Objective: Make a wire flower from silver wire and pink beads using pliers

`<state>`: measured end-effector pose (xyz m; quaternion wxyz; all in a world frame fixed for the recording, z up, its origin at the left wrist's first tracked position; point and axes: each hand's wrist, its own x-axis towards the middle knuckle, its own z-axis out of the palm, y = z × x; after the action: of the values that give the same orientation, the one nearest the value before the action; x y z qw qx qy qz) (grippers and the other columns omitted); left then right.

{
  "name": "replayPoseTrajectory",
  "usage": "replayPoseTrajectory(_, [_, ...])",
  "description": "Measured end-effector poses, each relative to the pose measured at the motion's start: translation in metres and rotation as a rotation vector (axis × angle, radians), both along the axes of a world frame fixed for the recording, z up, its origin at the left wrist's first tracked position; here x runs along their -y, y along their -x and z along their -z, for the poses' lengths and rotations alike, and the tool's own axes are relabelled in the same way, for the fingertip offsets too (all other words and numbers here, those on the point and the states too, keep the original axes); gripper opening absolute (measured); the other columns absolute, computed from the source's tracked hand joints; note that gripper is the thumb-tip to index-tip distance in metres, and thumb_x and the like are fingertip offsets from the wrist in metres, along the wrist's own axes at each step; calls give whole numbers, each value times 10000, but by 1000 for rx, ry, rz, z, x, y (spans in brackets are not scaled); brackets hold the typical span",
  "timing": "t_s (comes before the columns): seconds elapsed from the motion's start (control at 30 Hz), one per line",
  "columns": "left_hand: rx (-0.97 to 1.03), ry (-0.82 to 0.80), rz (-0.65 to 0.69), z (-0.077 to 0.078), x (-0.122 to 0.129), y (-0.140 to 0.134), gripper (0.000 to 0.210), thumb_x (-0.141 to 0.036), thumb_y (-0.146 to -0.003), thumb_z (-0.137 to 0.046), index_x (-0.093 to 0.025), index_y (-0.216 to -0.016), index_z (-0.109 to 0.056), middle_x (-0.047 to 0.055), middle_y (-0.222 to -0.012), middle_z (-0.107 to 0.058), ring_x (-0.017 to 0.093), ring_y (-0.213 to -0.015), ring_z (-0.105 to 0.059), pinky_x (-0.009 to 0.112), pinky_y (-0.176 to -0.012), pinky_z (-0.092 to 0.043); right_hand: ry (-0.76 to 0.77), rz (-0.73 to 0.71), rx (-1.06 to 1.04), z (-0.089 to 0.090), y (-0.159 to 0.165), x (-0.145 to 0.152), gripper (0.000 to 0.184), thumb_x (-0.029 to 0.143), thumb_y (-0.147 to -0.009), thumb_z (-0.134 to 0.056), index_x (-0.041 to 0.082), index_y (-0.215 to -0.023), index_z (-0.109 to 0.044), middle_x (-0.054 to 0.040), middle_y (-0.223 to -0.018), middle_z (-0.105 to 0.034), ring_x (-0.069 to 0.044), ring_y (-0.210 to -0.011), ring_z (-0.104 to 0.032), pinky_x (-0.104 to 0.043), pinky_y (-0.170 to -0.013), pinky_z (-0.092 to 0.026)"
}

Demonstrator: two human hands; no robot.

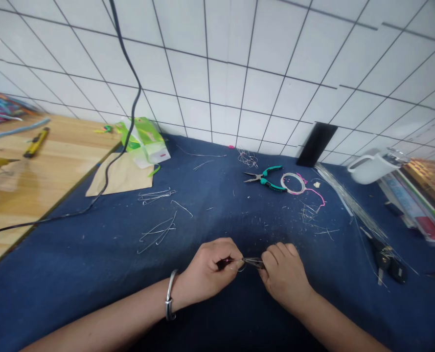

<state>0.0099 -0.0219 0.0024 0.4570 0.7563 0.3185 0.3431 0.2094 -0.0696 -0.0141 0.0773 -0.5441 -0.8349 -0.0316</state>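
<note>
Low in the middle of the head view, my left hand is closed, its thumb and forefinger pinching a thin piece of wire. My right hand is wrapped round a small pair of pliers; the handles are hidden in the palm. The dark, narrow jaws point left and meet the wire at my left fingertips. Whether the jaws are fully closed cannot be made out. Bent wire pieces lie on the dark blue cloth to the left, with another bundle of bent wires behind them.
Teal-handled needle-nose pliers lie beside a white ring with pink cord. Long straight wires, keys and a white mug are on the right. A black cable crosses the left side near a green packet.
</note>
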Motion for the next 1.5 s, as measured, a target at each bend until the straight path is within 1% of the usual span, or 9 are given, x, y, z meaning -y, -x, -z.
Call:
replayPoseTrajectory(0.27, [-11,-68,-59,1,4,-2,131,-56,-729,-497,-135,-650,-565,11,-603,-530,96,-567,-475,217,-533,-371,8,-7,-31,2,1,1,253,290,-864,-416,173,-662,-513,-31,-644,-514,-165,-652,-411,-328,-662,-238])
replayPoseTrajectory(0.47, [-17,-57,-71,2,6,-3,134,-53,-728,-495,-135,-645,-561,10,-604,-528,94,-569,-471,212,-528,-364,13,-14,-47,2,-1,2,224,280,-857,-432,172,-679,-514,-24,-656,-530,-159,-647,-424,-322,-658,-234])
replayPoseTrajectory(0.7, [-5,-7,-75,3,5,-4,133,-38,-715,-497,-132,-645,-560,1,-607,-506,93,-573,-458,214,-537,-356,54,1,-87,0,1,0,251,289,-870,-415,174,-666,-505,-19,-644,-529,-154,-642,-431,-312,-650,-239])
replayPoseTrajectory(0.8, [5,61,-76,4,1,-3,137,-28,-719,-494,-131,-664,-565,3,-630,-509,97,-599,-459,221,-563,-360,85,37,-84,-2,3,-1,273,332,-876,-404,173,-685,-515,-33,-679,-537,-167,-685,-446,-318,-671,-247])
replayPoseTrajectory(0.9, [13,160,-9,5,-3,-2,134,-34,-737,-488,-130,-692,-569,3,-667,-511,91,-607,-452,218,-571,-360,115,59,-80,-4,2,-2,266,352,-872,-408,172,-717,-528,-44,-738,-544,-177,-737,-456,-324,-698,-261])
replayPoseTrajectory(1.03, [23,272,48,5,-6,0,113,-65,-756,-499,-132,-691,-562,-7,-683,-493,80,-604,-439,211,-569,-358,115,62,-74,-5,-2,-5,202,321,-855,-440,175,-767,-549,-49,-800,-546,-184,-784,-460,-330,-724,-272])
replayPoseTrajectory(1.23, [99,555,133,3,-9,2,98,-174,-800,-503,-133,-717,-535,-26,-681,-461,42,-484,-393,183,-454,-317,92,24,-49,-4,-6,-9,161,298,-830,-472,176,-771,-558,-48,-784,-535,-189,-794,-452,-337,-730,-276])
replayPoseTrajectory(1.37, [167,728,208,6,-11,2,117,-227,-800,-527,-130,-735,-537,-33,-630,-478,36,-443,-385,184,-439,-299,99,-8,-37,-2,-6,-9,136,275,-818,-485,178,-751,-552,-41,-768,-528,-185,-774,-438,-338,-725,-274])
replayPoseTrajectory(1.5, [246,844,225,11,-11,2,97,-205,-790,-536,-131,-729,-549,-61,-517,-443,34,-408,-353,185,-445,-278,130,-29,-75,-3,-5,-9,164,283,-836,-464,172,-745,-543,-38,-753,-522,-178,-760,-436,-334,-718,-275])
